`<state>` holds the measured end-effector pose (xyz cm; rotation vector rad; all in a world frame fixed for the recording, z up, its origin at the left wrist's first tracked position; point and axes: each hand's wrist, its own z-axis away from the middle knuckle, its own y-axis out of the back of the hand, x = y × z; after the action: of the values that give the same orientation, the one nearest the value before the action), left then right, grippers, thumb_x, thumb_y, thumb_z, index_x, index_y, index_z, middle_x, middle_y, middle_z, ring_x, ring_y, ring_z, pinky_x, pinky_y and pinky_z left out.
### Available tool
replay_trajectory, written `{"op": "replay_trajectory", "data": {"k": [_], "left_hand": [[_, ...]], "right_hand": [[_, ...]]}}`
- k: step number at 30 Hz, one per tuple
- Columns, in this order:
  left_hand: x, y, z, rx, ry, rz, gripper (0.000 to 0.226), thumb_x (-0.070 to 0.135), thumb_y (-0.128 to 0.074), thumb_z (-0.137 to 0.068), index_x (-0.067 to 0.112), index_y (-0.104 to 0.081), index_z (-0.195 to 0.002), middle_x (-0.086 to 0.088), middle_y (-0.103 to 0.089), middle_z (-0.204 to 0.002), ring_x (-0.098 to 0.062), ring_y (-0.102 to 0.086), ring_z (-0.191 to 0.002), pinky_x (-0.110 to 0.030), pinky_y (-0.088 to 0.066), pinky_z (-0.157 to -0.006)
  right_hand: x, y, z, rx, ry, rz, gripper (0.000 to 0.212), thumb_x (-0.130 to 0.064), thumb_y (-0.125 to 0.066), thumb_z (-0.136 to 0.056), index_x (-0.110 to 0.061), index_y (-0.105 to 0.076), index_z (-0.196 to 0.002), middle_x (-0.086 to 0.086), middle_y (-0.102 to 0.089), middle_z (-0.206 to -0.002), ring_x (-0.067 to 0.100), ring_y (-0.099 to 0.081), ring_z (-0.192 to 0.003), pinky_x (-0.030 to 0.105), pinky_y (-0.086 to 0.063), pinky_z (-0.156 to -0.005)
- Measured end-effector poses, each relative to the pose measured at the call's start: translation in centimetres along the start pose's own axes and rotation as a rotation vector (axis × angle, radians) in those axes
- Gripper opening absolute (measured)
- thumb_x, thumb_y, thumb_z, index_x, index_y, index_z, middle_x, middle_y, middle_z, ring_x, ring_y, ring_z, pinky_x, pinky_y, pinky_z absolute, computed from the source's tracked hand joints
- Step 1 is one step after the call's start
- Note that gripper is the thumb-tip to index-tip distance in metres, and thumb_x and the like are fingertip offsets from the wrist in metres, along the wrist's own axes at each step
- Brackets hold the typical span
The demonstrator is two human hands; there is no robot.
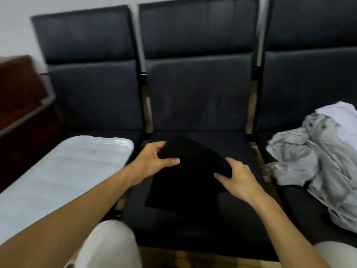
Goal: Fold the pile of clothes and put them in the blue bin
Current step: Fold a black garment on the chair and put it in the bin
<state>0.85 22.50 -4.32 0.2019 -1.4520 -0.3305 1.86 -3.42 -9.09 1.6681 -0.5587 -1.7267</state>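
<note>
clothes: a black garment [185, 171], folded flat, is over the middle seat [193, 229] of a row of dark chairs, held between my two hands. far left, a brown cabinet [17, 89] stands by the wall. on the left seat lies a pale, ribbed plastic object [63, 171]; whether it is the bin, i cannot tell. my left hand [152, 161] grasps the garment's far left corner, thumb on top, fingers curled under. my right hand [239, 180] pinches the right edge, thumb beneath the fold. on the right seat, well apart from the garment, sits the unfolded pile [316, 155] of grey and white cloth. my knees in light trousers [112, 246] show at the bottom edge.
</note>
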Motion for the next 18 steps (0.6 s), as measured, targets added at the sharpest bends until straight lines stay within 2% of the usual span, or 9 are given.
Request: {"op": "replay_trajectory", "data": {"k": [3, 4, 7, 10, 12, 15, 18], "left_hand": [[0.0, 7.4, 7.6, 0.193, -0.050, 0.112, 0.032, 0.002, -0.076, -0.080, 0.007, -0.070, -0.111, -0.007, -0.077, -0.103, -0.020, -0.073, -0.095, -0.028, -0.057, -0.081], [-0.2, 9.6, 10.3, 0.234, -0.056, 0.130, 0.033, 0.005, -0.078, -0.078, 0.009, -0.071, -0.110, -0.007, -0.077, -0.103, -0.021, -0.073, -0.094, -0.028, -0.058, -0.078], [-1.9, 16.0, 20.5, 0.425, -0.070, 0.114, 0.042, 0.018, -0.086, -0.069, 0.017, -0.070, -0.107, -0.001, -0.077, -0.098, -0.018, -0.073, -0.091, -0.029, -0.059, -0.073], [-4.9, 20.4, 30.5, 0.611, -0.045, 0.090, 0.045, 0.026, -0.086, -0.073, 0.014, -0.069, -0.113, -0.006, -0.075, -0.104, -0.018, -0.072, -0.096, -0.026, -0.059, -0.077], [-7.1, 22.2, 35.9, 0.677, 0.008, 0.084, 0.047, 0.032, -0.082, -0.073, 0.015, -0.068, -0.115, -0.008, -0.076, -0.104, -0.019, -0.073, -0.096, -0.025, -0.059, -0.076], [-10.7, 23.9, 42.5, 0.751, 0.113, 0.060, 0.033, 0.016, -0.075, -0.082, 0.010, -0.067, -0.113, -0.009, -0.077, -0.097, -0.020, -0.075, -0.090, -0.024, -0.059, -0.073], [-14.4, 23.7, 47.8, 0.759, 0.253, 0.013, 0.023, 0.000, -0.071, -0.084, 0.009, -0.068, -0.105, -0.006, -0.078, -0.088, -0.020, -0.075, -0.084, -0.021, -0.057, -0.068]], "right_hand": [[-7.6, -0.9, 1.4, -0.026, 0.304, -0.029, 0.013, -0.029, -0.073, -0.088, -0.029, -0.062, -0.095, -0.013, -0.067, -0.089, 0.000, -0.063, -0.084, 0.014, -0.047, -0.066], [-10.3, -1.4, 2.0, -0.063, 0.387, -0.039, 0.012, -0.028, -0.073, -0.088, -0.030, -0.063, -0.095, -0.014, -0.068, -0.089, -0.003, -0.063, -0.083, 0.014, -0.047, -0.067], [-18.7, -5.7, 4.7, -0.271, 0.562, -0.120, 0.012, -0.024, -0.072, -0.089, -0.029, -0.062, -0.094, -0.008, -0.068, -0.090, 0.005, -0.065, -0.085, 0.028, -0.053, -0.073], [-24.8, -12.3, 8.1, -0.480, 0.699, -0.162, 0.007, -0.020, -0.065, -0.094, -0.022, -0.060, -0.098, -0.003, -0.066, -0.094, 0.012, -0.065, -0.086, 0.036, -0.056, -0.075], [-27.3, -17.0, 9.9, -0.582, 0.750, -0.166, 0.004, -0.018, -0.058, -0.098, -0.020, -0.056, -0.101, -0.001, -0.064, -0.095, 0.016, -0.064, -0.083, 0.040, -0.057, -0.073], [-30.3, -23.8, 12.3, -0.706, 0.811, -0.064, 0.003, -0.017, -0.058, -0.097, -0.019, -0.057, -0.097, 0.002, -0.063, -0.091, 0.020, -0.063, -0.082, 0.042, -0.056, -0.073], [-32.3, -29.3, 14.7, -0.858, 0.846, 0.104, 0.012, -0.011, -0.062, -0.090, -0.022, -0.057, -0.087, 0.003, -0.063, -0.086, 0.020, -0.062, -0.080, 0.035, -0.051, -0.069]]}}
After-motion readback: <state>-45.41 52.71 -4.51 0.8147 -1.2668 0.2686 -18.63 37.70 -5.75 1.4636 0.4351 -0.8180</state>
